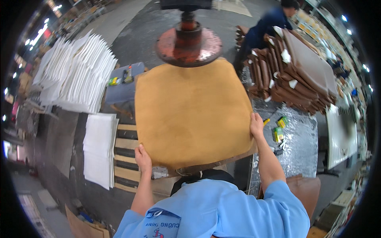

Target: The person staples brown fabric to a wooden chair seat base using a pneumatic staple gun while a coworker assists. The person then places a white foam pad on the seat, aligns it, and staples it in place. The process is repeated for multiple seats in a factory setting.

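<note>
As a red disc (210, 47) partly hides its far edge, the tan sheet (192, 115) lies between left grip (143, 159) and right grip (257, 125) | both, partly hidden underneath, clamped on its edges | beyond right grip: brown stack (295, 73), partly hiding a co-worker (265, 28)

A round rust-red metal disc (188, 53) hides part of the far edge of the tan, round-cornered sheet (192, 117); its black mount (185, 4) is cut off above. The left hand's (144, 159) and right hand's (257, 125) fingers are partly hidden. A blurred co-worker in dark blue (270, 25) is partly behind stacked brown leathery pieces (305, 65).
</note>
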`<control>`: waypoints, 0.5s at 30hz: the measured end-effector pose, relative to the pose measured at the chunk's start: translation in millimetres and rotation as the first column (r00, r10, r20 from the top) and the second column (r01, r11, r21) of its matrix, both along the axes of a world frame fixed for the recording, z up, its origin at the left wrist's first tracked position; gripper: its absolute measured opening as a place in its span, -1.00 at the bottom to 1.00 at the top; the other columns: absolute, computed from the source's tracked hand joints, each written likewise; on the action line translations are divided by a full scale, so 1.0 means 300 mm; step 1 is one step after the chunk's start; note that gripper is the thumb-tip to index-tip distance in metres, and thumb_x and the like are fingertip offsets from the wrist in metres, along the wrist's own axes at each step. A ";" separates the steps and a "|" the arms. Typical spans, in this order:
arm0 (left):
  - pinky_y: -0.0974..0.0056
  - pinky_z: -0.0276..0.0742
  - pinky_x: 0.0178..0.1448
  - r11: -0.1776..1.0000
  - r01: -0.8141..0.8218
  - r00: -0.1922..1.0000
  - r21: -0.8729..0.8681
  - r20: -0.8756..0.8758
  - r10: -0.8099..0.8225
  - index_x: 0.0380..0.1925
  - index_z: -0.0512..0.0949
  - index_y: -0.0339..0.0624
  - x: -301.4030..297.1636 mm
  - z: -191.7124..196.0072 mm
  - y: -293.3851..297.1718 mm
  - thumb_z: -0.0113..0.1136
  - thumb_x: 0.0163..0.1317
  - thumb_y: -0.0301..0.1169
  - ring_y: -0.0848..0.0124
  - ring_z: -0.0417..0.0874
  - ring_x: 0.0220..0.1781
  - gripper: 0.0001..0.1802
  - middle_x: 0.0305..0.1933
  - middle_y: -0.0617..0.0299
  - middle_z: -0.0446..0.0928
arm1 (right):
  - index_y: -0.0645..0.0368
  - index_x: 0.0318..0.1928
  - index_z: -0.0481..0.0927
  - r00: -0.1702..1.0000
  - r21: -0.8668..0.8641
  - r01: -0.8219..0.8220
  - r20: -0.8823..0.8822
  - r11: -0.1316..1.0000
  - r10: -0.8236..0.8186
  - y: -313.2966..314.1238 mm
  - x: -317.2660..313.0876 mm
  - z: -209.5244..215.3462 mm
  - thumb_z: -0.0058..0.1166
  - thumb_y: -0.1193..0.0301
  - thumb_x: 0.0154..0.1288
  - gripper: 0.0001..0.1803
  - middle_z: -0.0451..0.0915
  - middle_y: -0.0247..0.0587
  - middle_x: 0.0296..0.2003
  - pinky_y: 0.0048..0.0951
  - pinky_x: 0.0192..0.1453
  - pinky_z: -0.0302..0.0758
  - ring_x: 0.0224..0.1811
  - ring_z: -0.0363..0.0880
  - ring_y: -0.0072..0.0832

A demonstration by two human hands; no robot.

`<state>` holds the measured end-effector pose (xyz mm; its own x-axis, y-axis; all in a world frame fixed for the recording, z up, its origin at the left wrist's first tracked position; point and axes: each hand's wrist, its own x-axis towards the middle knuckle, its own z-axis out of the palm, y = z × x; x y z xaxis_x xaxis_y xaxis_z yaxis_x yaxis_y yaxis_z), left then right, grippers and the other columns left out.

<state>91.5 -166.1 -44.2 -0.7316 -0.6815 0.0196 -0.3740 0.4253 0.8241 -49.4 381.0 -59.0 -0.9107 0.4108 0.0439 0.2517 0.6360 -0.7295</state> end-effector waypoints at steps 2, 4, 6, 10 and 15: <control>-0.09 0.62 0.10 1.000 -0.014 0.999 -0.012 -0.045 0.014 -0.06 0.61 -0.34 0.017 0.003 -0.023 -0.03 0.77 0.01 -0.12 0.74 -0.07 -0.45 -0.12 -0.23 0.71 | 0.30 -0.14 0.61 0.999 -0.109 -0.045 0.007 0.993 0.047 -0.019 0.005 -0.041 -0.03 0.16 0.79 -0.57 0.67 -0.11 -0.25 -0.19 0.06 0.53 -0.10 0.62 -0.34; -0.17 0.60 0.16 0.999 -0.030 0.998 -0.040 -0.062 0.028 -0.04 0.63 -0.31 -0.002 0.003 -0.034 -0.08 0.76 0.06 -0.22 0.74 0.01 -0.41 -0.06 -0.26 0.72 | 0.32 -0.09 0.65 0.994 -0.192 -0.096 -0.066 0.977 0.085 0.003 0.013 -0.038 -0.04 0.12 0.80 -0.53 0.72 -0.05 -0.21 -0.13 0.13 0.56 -0.04 0.65 -0.33; -0.29 0.56 0.23 0.996 -0.091 0.995 -0.020 0.033 0.092 -0.02 0.64 -0.25 0.025 -0.033 -0.048 -0.15 0.75 0.14 -0.37 0.69 0.17 -0.35 0.05 -0.33 0.71 | 0.30 0.12 0.69 0.985 -0.199 -0.170 -0.075 0.965 0.158 0.013 0.004 -0.004 0.01 0.14 0.79 -0.57 0.76 -0.07 -0.01 -0.19 0.30 0.56 0.11 0.66 -0.27; -0.32 0.58 0.17 0.988 -0.157 0.977 0.001 0.145 0.155 0.01 0.61 -0.11 0.066 -0.024 -0.029 -0.13 0.73 0.17 -0.34 0.73 0.11 -0.42 -0.01 -0.22 0.76 | 0.24 0.42 0.59 0.992 0.503 -0.096 -0.017 0.859 0.121 -0.131 0.083 0.143 0.23 0.20 0.64 -0.47 0.64 0.18 0.30 -0.03 0.48 0.48 0.36 0.59 0.09; -0.36 0.56 -0.05 0.989 -0.122 0.992 0.081 0.041 0.119 -0.02 0.54 -0.08 0.080 -0.064 -0.026 -0.10 0.72 0.16 -0.36 0.74 -0.10 -0.47 -0.21 -0.22 0.73 | 0.07 0.61 0.45 0.643 0.556 -0.634 -0.008 0.538 0.766 -0.662 0.322 0.249 0.46 0.19 0.34 -0.13 0.33 0.17 0.62 0.23 0.70 0.21 0.68 0.22 0.25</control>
